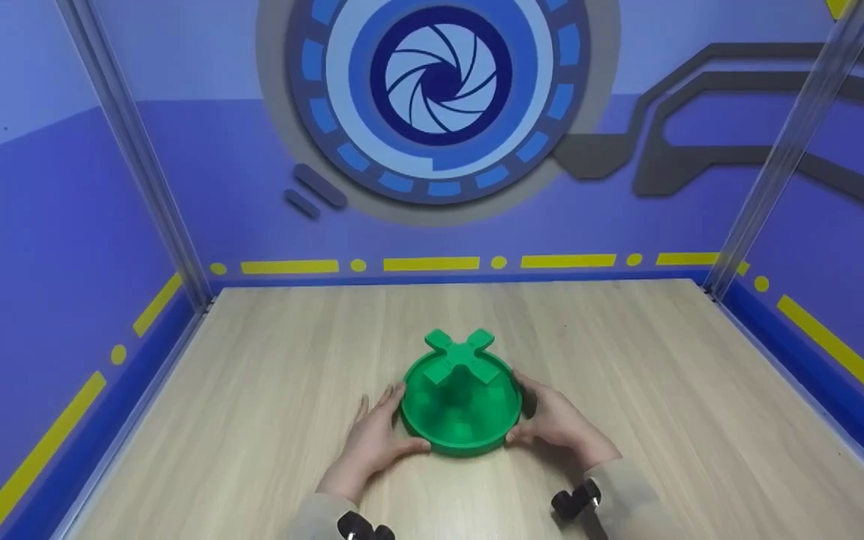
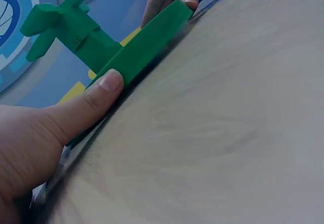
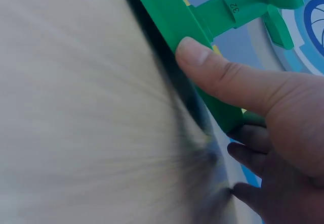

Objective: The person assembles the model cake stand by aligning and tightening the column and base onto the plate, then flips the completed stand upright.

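On the light wood table sits a green round shallow dish (image 1: 458,442) with a raised rim. From its middle rises a squared post (image 2: 83,39), marked with small numbers and topped by a four-armed cross (image 1: 462,356). My left hand (image 1: 377,441) grips the dish's left side, its thumb at the near rim and fingers along the outer wall. The right hand (image 1: 554,420) holds the opposite side the same way, thumb pressed to the wall in the right wrist view. Some right fingertips are hidden behind the rim.
The wood table (image 1: 289,352) spreads around both hands. Blue printed panels (image 1: 237,180) with yellow dashes enclose its back and sides, joined by metal corner posts (image 1: 132,150). Dark wrist devices (image 1: 576,500) sit at both cuffs.
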The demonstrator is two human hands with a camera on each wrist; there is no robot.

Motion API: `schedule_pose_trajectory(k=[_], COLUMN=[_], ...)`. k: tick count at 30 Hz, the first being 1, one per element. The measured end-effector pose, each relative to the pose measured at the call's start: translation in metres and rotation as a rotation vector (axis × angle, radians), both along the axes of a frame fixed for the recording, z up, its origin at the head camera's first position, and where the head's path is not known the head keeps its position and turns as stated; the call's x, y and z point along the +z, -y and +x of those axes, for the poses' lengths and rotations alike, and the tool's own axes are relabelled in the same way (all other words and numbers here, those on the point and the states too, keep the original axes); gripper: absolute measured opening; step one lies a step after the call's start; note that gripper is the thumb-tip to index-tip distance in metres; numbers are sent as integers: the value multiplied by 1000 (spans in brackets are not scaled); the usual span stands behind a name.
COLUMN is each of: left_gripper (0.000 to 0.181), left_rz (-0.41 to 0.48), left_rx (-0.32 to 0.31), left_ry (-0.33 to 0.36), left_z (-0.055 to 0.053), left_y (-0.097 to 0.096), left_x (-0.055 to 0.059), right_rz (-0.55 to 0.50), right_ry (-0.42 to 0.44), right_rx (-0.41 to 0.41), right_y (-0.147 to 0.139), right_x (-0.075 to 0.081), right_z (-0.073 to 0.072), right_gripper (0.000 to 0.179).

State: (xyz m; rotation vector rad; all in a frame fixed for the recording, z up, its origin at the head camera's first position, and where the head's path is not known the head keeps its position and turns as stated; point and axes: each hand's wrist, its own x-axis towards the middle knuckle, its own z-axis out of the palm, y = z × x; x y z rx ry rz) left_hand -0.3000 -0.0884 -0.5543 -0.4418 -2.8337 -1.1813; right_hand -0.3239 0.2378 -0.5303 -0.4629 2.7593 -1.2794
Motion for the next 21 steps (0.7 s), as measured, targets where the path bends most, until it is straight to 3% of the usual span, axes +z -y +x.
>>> schedule_pose_trajectory(k=[8,13,17,21], left_gripper=[117,96,74,65], left_rz=[182,200,233,262], left_rx=[0,-2,47,86], left_ry=[55,-9,-80,-179], left_z=[1,0,1,1], left_y=[0,-1,-4,-5], left_x=[5,8,11,13], right_rz=[-118,-178,-201,-196], right_ry=[-17,-6,17,2], right_rx=[65,108,108,109], right_y=[-6,-11,-12,-11], right_x=[10,14,20,27], right_z=[-2,-2,0,3], right_gripper=[117,114,111,111])
